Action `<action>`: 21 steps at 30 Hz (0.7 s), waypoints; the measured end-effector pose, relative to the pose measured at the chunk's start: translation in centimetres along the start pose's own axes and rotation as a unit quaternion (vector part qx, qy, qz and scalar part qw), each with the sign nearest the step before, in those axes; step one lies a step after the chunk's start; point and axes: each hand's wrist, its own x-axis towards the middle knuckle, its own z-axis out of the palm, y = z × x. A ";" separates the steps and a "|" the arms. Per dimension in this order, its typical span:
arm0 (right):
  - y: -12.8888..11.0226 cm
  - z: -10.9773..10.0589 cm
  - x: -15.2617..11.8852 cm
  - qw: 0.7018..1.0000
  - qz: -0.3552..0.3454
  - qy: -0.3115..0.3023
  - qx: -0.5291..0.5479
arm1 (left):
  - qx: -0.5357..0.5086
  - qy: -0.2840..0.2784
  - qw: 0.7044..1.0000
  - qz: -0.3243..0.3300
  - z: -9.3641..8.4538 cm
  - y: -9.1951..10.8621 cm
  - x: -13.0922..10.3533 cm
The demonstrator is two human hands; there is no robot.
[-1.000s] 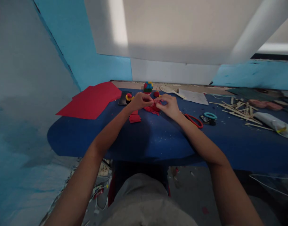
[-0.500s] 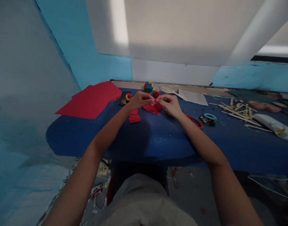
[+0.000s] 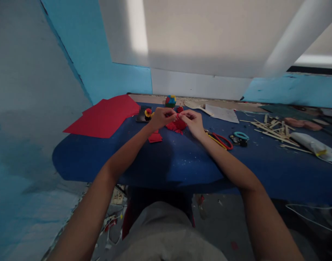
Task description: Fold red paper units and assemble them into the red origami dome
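My left hand (image 3: pixel 164 118) and my right hand (image 3: pixel 192 121) meet fingertip to fingertip above the blue table. Both are pinched on a small piece of red paper (image 3: pixel 177 115), mostly covered by the fingers. Just beneath lies a pile of folded red paper pieces (image 3: pixel 176 127). Left of it, below my left wrist, sits a small stack of red paper strips (image 3: pixel 155 137). A multicoloured ball-like paper piece (image 3: pixel 170 101) and a small red one (image 3: pixel 180 108) stand behind my hands. Red-and-yellow handled scissors (image 3: pixel 222 140) lie right of my right hand, partly behind the forearm.
Large red paper sheets (image 3: pixel 103 116) cover the table's left end. A dark phone (image 3: pixel 141 115) bears a yellow-and-red paper flower (image 3: pixel 147 113). To the right are a teal ring (image 3: pixel 241 136), loose wooden sticks (image 3: pixel 276 131), a white spoon (image 3: pixel 198 107) and a white tube (image 3: pixel 308 143).
My hands have shifted slightly, the right one a little left and down, so more of the scissors shows. The fingers still pinch the red paper.
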 end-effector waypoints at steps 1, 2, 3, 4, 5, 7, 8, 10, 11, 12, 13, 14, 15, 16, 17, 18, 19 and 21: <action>0.0 0.1 -0.1 0.999 -0.016 0.024 -0.023 | 0.006 0.012 1.000 -0.005 0.0 0.2 0.0; -0.1 0.2 -0.2 0.997 -0.036 0.049 -0.054 | 0.008 0.026 1.000 -0.009 0.1 0.4 0.0; -0.2 0.3 -0.3 0.992 -0.061 0.070 -0.090 | 0.006 0.036 0.999 -0.013 0.2 0.6 0.0; -0.2 0.3 -0.4 0.983 -0.092 0.085 -0.133 | 0.001 0.045 0.999 -0.016 0.3 0.8 0.0; -0.3 0.2 -0.5 0.971 -0.127 0.092 -0.179 | -0.010 0.050 0.999 -0.020 0.5 1.0 -0.1; -0.3 -0.3 -0.5 0.940 -0.197 0.082 -0.266 | -0.039 0.059 0.997 -0.037 0.7 1.4 -0.1; -0.3 -0.6 -0.5 0.924 -0.227 0.067 -0.300 | -0.057 0.063 0.995 -0.052 0.8 1.6 -0.1; -0.3 -1.2 -0.4 0.896 -0.271 0.023 -0.350 | -0.088 0.067 0.990 -0.090 0.9 1.8 0.0; -0.3 -1.5 -0.3 0.885 -0.286 -0.002 -0.366 | -0.096 0.069 0.987 -0.108 0.9 1.9 0.1; -0.2 -1.7 -0.2 0.877 -0.298 -0.027 -0.377 | -0.099 0.072 0.985 -0.122 0.8 1.8 0.2; -0.2 -1.9 -0.1 0.870 -0.304 -0.049 -0.385 | -0.100 0.073 0.983 -0.133 0.7 1.8 0.3; -0.2 -2.0 0.1 0.866 -0.305 -0.067 -0.390 | -0.103 0.074 0.982 -0.141 0.6 1.6 0.3; -0.1 -2.1 0.2 0.866 -0.301 -0.081 -0.391 | -0.107 0.068 0.981 -0.145 0.5 1.5 0.4; -0.1 -2.2 0.2 0.870 -0.293 -0.089 -0.386 | -0.111 0.059 0.982 -0.144 0.4 1.3 0.4; 0.0 -2.2 0.3 0.878 -0.284 -0.094 -0.373 | -0.111 0.048 0.983 -0.138 0.3 1.1 0.3; 0.1 -2.2 0.4 0.891 -0.271 -0.096 -0.351 | -0.105 0.036 0.986 -0.128 0.2 0.9 0.3; 0.1 -2.1 0.4 0.908 -0.254 -0.093 -0.321 | -0.095 0.028 0.988 -0.115 0.2 0.7 0.3; 0.3 -2.1 0.5 0.941 -0.213 -0.078 -0.249 | -0.080 0.024 0.992 -0.096 0.1 0.5 0.2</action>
